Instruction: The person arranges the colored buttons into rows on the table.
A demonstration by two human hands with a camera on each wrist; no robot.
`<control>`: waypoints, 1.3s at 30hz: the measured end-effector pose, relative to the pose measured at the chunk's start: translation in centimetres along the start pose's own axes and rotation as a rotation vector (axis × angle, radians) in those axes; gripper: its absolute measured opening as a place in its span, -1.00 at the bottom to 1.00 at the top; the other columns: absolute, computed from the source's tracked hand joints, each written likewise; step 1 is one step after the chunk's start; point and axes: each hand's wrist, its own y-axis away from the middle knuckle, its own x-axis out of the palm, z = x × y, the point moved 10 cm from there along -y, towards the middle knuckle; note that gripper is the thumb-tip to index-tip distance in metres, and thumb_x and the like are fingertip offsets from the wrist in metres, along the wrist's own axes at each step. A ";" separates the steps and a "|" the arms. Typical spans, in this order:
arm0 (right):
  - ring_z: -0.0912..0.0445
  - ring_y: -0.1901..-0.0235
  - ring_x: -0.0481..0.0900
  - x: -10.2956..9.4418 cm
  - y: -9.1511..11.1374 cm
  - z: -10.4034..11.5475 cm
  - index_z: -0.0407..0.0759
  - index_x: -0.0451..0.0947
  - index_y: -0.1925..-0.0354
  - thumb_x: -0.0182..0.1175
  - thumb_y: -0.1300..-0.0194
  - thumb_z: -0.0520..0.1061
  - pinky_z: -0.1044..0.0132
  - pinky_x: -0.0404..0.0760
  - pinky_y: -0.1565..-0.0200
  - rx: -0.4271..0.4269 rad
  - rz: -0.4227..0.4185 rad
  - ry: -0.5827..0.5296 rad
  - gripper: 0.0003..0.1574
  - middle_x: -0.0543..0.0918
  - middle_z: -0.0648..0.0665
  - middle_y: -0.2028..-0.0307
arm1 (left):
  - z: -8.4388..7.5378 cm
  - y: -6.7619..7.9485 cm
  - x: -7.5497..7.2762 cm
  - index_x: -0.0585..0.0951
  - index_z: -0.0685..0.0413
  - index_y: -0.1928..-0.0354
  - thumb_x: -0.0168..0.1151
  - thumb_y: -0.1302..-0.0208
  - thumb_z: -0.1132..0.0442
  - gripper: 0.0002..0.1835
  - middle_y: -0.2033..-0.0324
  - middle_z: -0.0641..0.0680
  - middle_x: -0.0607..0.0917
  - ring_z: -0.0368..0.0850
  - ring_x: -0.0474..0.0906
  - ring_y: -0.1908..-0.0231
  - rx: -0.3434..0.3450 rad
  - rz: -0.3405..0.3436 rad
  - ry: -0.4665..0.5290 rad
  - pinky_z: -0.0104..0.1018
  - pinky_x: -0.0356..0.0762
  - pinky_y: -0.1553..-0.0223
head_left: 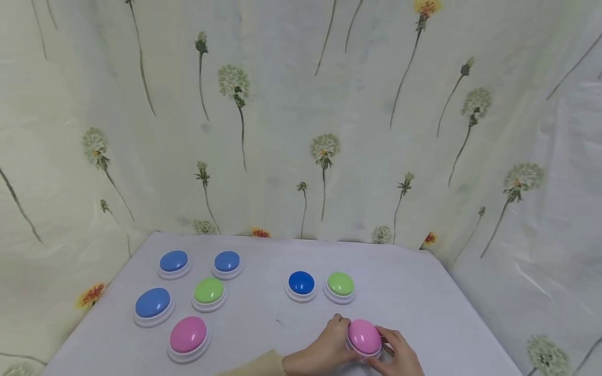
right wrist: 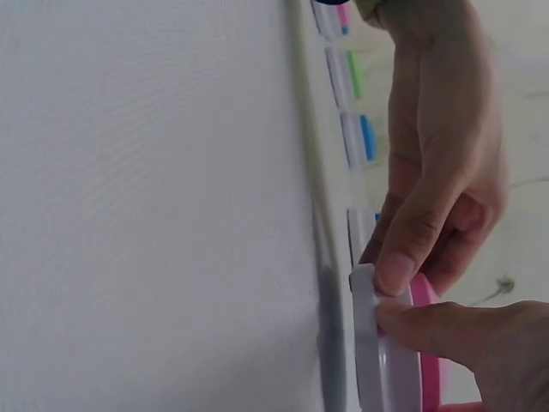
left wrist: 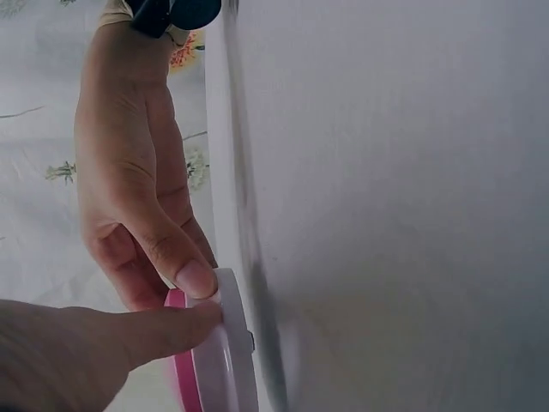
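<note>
Flower-printed cloth (head_left: 273, 115) hung behind the white table (head_left: 423, 292). Your left hand (head_left: 326, 345) and right hand (head_left: 398, 355) pinched the pink button (head_left: 364, 336) at the near right; probably light, rigid and slick on top, it was best held by its white base (left wrist: 227, 369).

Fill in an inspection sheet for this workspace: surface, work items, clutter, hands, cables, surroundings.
Surface: pale table, with a small faint mark near the middle.
Work items: a held pink button on a white base; behind it, a dark blue button and a right-hand green button. On the left, three light blue buttons, a left-hand green button and a second pink button.
Clutter: nothing seen.
Left hand: grips the held pink button from its left.
Right hand: grips the same button from its right.
Cables: nothing seen.
Surroundings: flower-patterned sheet behind and beside the table.
</note>
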 end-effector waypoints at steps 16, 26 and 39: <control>-0.26 -0.29 0.34 -0.9 -2.3 -4.0 -0.34 0.24 -0.36 0.40 -0.09 -0.12 0.11 0.48 -0.18 0.011 0.072 -0.060 -0.06 0.37 -0.41 -0.30 | -0.9 -2.7 2.2 0.46 0.32 -0.21 0.44 0.02 0.28 -0.31 -0.04 0.15 0.51 -0.14 0.48 -0.08 0.004 -0.057 0.024 -0.37 0.50 -0.16; -0.16 -0.32 0.27 -1.8 -4.8 -6.1 -0.36 0.15 -0.40 0.30 -0.22 -0.13 0.38 0.37 -0.22 -0.006 0.070 -0.020 -0.10 0.26 -0.42 -0.36 | -1.6 -4.8 3.4 0.42 0.36 -0.23 0.42 -0.02 0.18 -0.28 -0.14 0.21 0.52 -0.12 0.47 -0.18 0.007 -0.018 0.010 -0.38 0.43 -0.23; -0.29 -0.15 0.49 -2.9 -7.5 -6.8 -0.50 0.25 -0.29 0.25 -0.26 -0.24 0.14 0.56 -0.09 0.032 -0.036 0.014 -0.28 0.43 -0.51 -0.19 | -1.1 -7.3 5.2 0.07 0.34 -0.44 0.31 -0.15 0.11 -0.07 -0.44 0.37 0.08 0.04 0.16 -0.42 -0.036 0.098 0.005 -0.33 0.23 -0.36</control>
